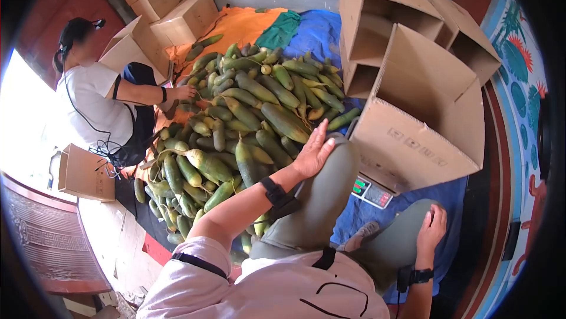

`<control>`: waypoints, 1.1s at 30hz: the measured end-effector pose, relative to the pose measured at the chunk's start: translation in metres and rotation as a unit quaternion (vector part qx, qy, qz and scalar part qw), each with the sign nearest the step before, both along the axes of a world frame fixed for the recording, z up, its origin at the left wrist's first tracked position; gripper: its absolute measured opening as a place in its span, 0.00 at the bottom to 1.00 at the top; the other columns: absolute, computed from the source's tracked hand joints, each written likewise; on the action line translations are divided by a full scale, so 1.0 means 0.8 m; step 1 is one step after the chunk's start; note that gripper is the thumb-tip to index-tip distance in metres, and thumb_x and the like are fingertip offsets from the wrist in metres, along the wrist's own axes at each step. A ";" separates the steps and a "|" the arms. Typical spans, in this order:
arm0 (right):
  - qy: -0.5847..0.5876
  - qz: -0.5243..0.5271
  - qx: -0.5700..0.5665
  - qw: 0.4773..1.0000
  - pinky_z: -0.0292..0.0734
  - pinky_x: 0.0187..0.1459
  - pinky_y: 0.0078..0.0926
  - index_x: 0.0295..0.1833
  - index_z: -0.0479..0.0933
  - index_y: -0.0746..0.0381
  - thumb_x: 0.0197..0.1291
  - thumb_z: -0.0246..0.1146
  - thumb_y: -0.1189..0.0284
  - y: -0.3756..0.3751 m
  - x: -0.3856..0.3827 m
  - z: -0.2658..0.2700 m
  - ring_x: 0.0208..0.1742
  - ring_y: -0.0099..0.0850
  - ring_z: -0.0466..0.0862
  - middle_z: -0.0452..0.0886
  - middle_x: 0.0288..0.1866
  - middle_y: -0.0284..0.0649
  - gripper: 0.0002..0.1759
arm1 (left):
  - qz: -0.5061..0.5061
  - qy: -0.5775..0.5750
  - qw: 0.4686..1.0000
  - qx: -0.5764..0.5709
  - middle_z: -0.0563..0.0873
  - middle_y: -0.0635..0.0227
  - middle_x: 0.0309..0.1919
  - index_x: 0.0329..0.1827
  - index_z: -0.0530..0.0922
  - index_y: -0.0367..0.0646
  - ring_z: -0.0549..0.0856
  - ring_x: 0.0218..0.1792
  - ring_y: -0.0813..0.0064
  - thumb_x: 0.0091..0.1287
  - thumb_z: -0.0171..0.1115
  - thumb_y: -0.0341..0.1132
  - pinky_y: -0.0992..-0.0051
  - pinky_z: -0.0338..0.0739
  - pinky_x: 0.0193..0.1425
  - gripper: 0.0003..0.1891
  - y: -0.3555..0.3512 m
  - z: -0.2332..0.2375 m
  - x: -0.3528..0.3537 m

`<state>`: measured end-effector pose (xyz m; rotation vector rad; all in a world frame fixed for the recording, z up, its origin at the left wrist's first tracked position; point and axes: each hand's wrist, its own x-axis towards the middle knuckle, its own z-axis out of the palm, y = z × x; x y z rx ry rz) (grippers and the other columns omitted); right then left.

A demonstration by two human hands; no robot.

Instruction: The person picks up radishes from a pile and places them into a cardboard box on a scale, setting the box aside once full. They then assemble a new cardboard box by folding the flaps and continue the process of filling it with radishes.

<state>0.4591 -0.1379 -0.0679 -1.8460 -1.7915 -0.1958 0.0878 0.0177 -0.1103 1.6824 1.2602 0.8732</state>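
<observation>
Little looks packed so far, I judge. The heap of green vegetables (247, 107) lies large and loose on the sheets (318, 36), orange and blue, spread over the floor. It reaches from their far edge nearly to the person's legs.

The left hand (312, 154) lies flat on the raised left knee (330, 183), its grip released and holding nothing, and the near edge of the heap is just beside it. The right hand (432, 227) rests over the other knee, fingers loosely bent, grasping nothing.

Towards the right edge of the sheets a big box (407, 154) stands on a scale (371, 192) with its flaps up; its inside is hidden from here. Behind it an open box (383, 7) lies on its side, empty as far as it shows.

At the left edge a co-worker's hand (186, 92) touches the heap. A small box (85, 172) stands near that person, and stacked boxes (171, 7) fill the far left corner.
</observation>
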 end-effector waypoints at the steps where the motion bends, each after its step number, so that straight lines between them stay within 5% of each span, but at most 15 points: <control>1: 0.006 -0.004 -0.011 1.000 0.72 0.51 0.42 0.49 0.74 0.67 0.59 0.57 0.77 0.002 -0.001 0.000 0.48 0.49 0.77 0.77 0.45 0.49 0.12 | -0.007 0.004 1.000 0.024 0.51 0.47 0.74 0.77 0.42 0.40 0.47 0.76 0.52 0.73 0.42 0.56 0.66 0.44 0.77 0.39 0.005 0.004 0.001; 8: 0.026 -0.004 -0.016 1.000 0.71 0.51 0.42 0.49 0.73 0.68 0.59 0.56 0.76 0.004 0.003 -0.009 0.49 0.49 0.76 0.76 0.45 0.50 0.12 | -0.106 0.210 0.943 0.237 0.50 0.49 0.75 0.76 0.50 0.45 0.47 0.76 0.46 0.66 0.48 0.62 0.50 0.43 0.75 0.42 -0.046 0.071 0.021; 12: 0.015 0.000 -0.030 0.999 0.71 0.50 0.42 0.49 0.73 0.68 0.60 0.56 0.75 0.004 0.006 -0.008 0.48 0.49 0.76 0.75 0.46 0.50 0.13 | -0.130 0.174 0.950 0.222 0.50 0.49 0.75 0.76 0.52 0.45 0.47 0.76 0.46 0.66 0.48 0.63 0.48 0.43 0.75 0.42 -0.045 0.055 0.005; 14: 0.010 -0.002 -0.036 0.999 0.71 0.50 0.42 0.50 0.73 0.68 0.60 0.56 0.75 0.004 0.007 -0.006 0.48 0.49 0.75 0.75 0.46 0.50 0.13 | -0.116 0.076 0.972 0.190 0.50 0.48 0.75 0.76 0.50 0.39 0.48 0.76 0.48 0.69 0.45 0.58 0.56 0.43 0.77 0.41 -0.033 0.036 -0.005; 16: -0.002 0.006 -0.034 0.999 0.71 0.50 0.42 0.50 0.73 0.68 0.60 0.56 0.74 0.004 0.007 -0.005 0.48 0.49 0.75 0.75 0.46 0.50 0.14 | -0.082 -0.015 0.987 0.135 0.51 0.47 0.74 0.76 0.49 0.38 0.49 0.76 0.49 0.71 0.42 0.56 0.61 0.43 0.77 0.38 -0.026 0.002 -0.012; 18: -0.001 0.004 -0.036 0.999 0.71 0.49 0.42 0.50 0.73 0.68 0.60 0.56 0.74 0.003 0.007 -0.004 0.48 0.49 0.76 0.75 0.46 0.50 0.14 | -0.062 0.060 0.992 0.094 0.53 0.49 0.74 0.76 0.50 0.40 0.50 0.75 0.50 0.72 0.44 0.54 0.61 0.48 0.77 0.36 -0.016 -0.025 -0.033; 21: 0.007 -0.003 -0.043 0.999 0.71 0.49 0.42 0.50 0.73 0.68 0.60 0.56 0.74 0.000 0.007 -0.002 0.47 0.49 0.76 0.75 0.46 0.50 0.14 | 0.058 0.097 0.993 0.039 0.63 0.46 0.69 0.69 0.64 0.37 0.60 0.72 0.51 0.71 0.49 0.51 0.62 0.54 0.75 0.31 -0.002 -0.077 -0.078; 27: -0.009 -0.023 -0.051 0.998 0.71 0.50 0.41 0.50 0.73 0.67 0.57 0.57 0.76 -0.003 0.022 -0.009 0.47 0.48 0.75 0.75 0.45 0.50 0.14 | 0.362 0.282 0.881 0.117 0.75 0.48 0.58 0.58 0.72 0.38 0.72 0.60 0.49 0.58 0.65 0.40 0.59 0.66 0.67 0.27 0.013 -0.136 -0.244; 28: -0.018 -0.030 -0.054 0.998 0.71 0.50 0.41 0.50 0.74 0.67 0.56 0.58 0.77 -0.008 0.026 -0.013 0.47 0.48 0.75 0.75 0.45 0.50 0.15 | 0.374 0.333 0.861 0.084 0.76 0.50 0.56 0.58 0.72 0.38 0.74 0.58 0.50 0.55 0.68 0.36 0.59 0.68 0.65 0.28 0.011 -0.132 -0.270; 31: -0.018 -0.058 -0.077 0.995 0.70 0.51 0.41 0.49 0.75 0.65 0.52 0.61 0.79 -0.005 0.012 0.003 0.47 0.48 0.75 0.76 0.44 0.48 0.16 | 0.391 0.441 0.808 0.027 0.76 0.51 0.58 0.62 0.71 0.42 0.73 0.59 0.48 0.61 0.61 0.43 0.58 0.68 0.64 0.27 -0.008 -0.172 -0.346; 33: -0.030 -0.060 -0.085 0.994 0.71 0.51 0.41 0.49 0.75 0.64 0.52 0.62 0.78 -0.006 0.014 0.002 0.47 0.48 0.76 0.77 0.44 0.48 0.16 | 0.323 0.438 0.832 -0.102 0.72 0.43 0.60 0.74 0.55 0.59 0.75 0.59 0.47 0.60 0.63 0.46 0.55 0.71 0.62 0.38 -0.008 -0.232 -0.415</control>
